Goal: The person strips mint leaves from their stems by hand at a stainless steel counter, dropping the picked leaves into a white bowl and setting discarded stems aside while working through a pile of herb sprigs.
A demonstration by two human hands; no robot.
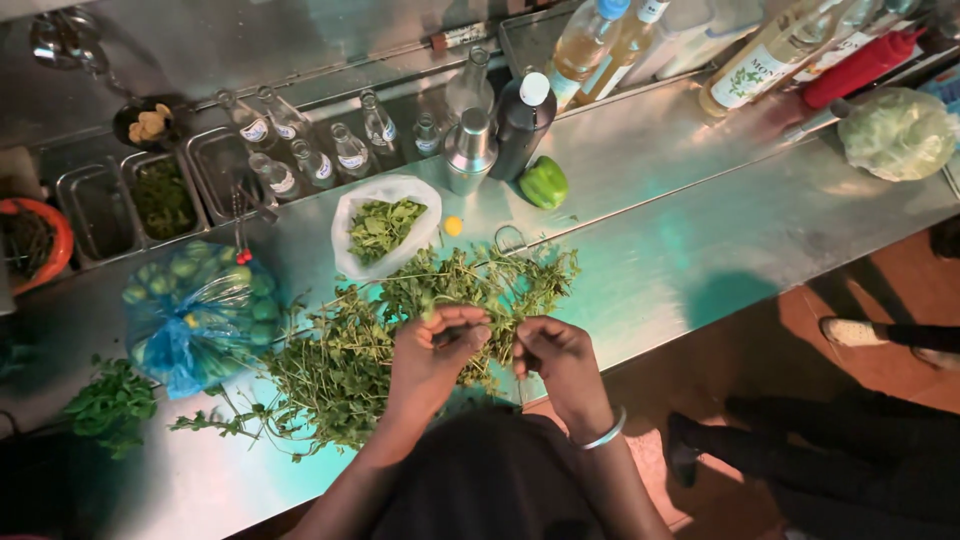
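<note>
A big loose pile of green herb sprigs point(350, 350) lies on the steel counter point(680, 250). My left hand point(432, 352) pinches a sprig from that pile, fingers closed around its stem. My right hand point(558, 358), with a silver bangle on the wrist, grips the same sprig just to the right. Both hands sit at the pile's near edge. Behind the pile stands an open white plastic bag point(385, 228) holding picked green leaves.
A blue bag of limes point(198, 312) sits left, with another herb bunch point(112, 405) by the near edge. A green pepper point(544, 183), shaker, bottles and inset tubs line the back. A wrapped cabbage point(897, 133) lies far right. Another person's legs and shoe point(852, 331) are right.
</note>
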